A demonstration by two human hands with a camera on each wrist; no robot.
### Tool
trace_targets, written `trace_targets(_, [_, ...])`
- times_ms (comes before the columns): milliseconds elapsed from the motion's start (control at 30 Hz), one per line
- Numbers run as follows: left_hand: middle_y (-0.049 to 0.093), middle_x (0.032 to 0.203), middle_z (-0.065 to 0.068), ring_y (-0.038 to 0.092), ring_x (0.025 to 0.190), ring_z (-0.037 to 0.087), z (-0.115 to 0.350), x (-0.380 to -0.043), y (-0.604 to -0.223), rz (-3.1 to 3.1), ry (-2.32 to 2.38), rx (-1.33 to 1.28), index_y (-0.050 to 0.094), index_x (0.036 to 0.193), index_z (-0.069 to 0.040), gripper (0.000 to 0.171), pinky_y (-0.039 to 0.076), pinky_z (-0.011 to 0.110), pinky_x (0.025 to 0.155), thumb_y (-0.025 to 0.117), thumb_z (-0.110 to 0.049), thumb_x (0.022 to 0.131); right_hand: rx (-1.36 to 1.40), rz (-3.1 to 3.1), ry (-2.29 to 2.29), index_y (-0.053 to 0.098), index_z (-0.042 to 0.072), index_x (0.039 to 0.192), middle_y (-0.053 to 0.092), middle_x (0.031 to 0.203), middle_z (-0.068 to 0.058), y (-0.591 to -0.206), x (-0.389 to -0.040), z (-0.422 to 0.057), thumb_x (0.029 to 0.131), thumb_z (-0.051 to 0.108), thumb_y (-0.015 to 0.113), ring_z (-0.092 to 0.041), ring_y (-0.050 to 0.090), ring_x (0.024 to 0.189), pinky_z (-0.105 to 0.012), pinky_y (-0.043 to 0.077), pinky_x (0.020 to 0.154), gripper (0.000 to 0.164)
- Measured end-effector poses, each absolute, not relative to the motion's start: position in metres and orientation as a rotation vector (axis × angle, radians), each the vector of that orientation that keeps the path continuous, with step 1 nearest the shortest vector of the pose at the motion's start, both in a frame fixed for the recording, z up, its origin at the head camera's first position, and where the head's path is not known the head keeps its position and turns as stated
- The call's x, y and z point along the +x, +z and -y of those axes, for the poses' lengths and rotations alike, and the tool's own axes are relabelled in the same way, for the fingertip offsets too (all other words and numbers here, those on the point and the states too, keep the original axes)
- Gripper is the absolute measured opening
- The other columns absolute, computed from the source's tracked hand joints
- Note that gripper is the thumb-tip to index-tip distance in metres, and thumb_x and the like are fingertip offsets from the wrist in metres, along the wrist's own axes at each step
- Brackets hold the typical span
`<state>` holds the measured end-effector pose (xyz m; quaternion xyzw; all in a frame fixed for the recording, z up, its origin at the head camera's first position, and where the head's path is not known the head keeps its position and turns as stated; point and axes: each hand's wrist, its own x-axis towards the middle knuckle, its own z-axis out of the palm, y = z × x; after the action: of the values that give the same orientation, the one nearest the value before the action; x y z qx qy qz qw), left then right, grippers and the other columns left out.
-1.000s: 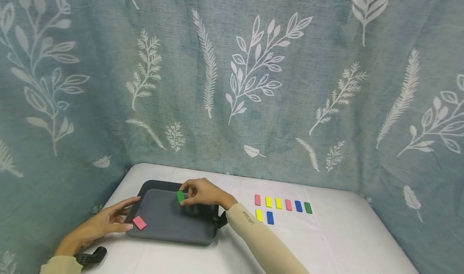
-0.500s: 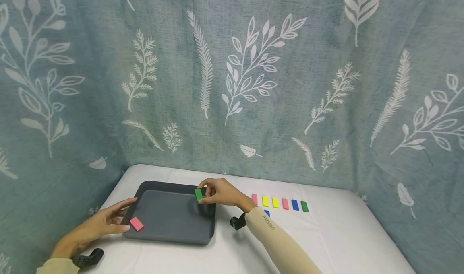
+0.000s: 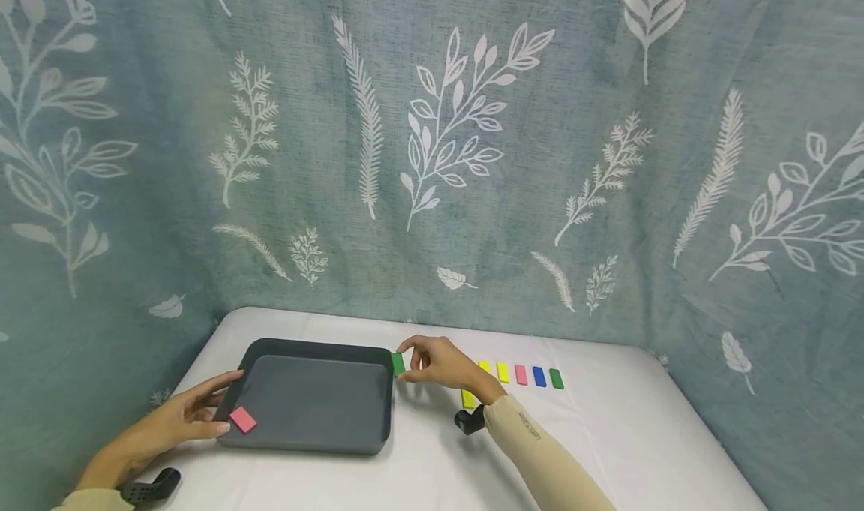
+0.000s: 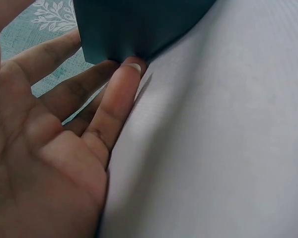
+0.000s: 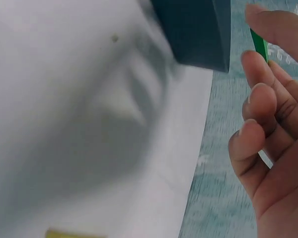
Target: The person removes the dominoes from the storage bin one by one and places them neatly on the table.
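Observation:
My right hand (image 3: 442, 362) pinches a small green rectangular block (image 3: 398, 365) between thumb and fingers, just off the right rim of a dark grey tray (image 3: 317, 398). In the right wrist view the green block (image 5: 260, 44) shows as a thin edge between thumb and fingertip, with the tray's corner (image 5: 198, 34) beside it. At the tray's left side, my left hand (image 3: 165, 425) has its fingers spread, tips touching the wall. The left wrist view shows those fingertips against the tray's outer wall (image 4: 139, 29). A pink block (image 3: 243, 420) lies inside the tray's near left corner.
Right of the tray, a row on the white tablecloth (image 3: 607, 436) holds yellow (image 3: 502, 372), pink (image 3: 521, 375), blue (image 3: 538, 377) and green (image 3: 556, 379) blocks. Another yellow block (image 3: 468, 399) lies nearer, beside my right wrist. A patterned curtain (image 3: 432, 271) hangs behind.
My right hand has carried the green block rightward, from over the tray to its right rim. The forearm now covers some of the loose blocks. My left hand stays at the tray.

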<state>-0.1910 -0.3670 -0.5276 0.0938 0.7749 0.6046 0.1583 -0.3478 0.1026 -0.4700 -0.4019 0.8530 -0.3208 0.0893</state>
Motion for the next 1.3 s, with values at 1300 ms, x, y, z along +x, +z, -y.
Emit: trace_targets(1300, [0.013,0.166,0.024,0.045,0.123,-0.002,0.368,-0.187,-0.526,-2.251,1.67,0.281,0.018,0.166,-0.02,0.079,0.049,0.038,0.093,0.064,-0.016,0.102,-0.72,-2.717,-1.117,0.066,0.011,0.123,0.062,0.08,0.001,-0.513,-0.307,-0.275,0.087,0.029,0.085,-0.01,0.052,0.064,-0.026,0.045,0.059,0.044])
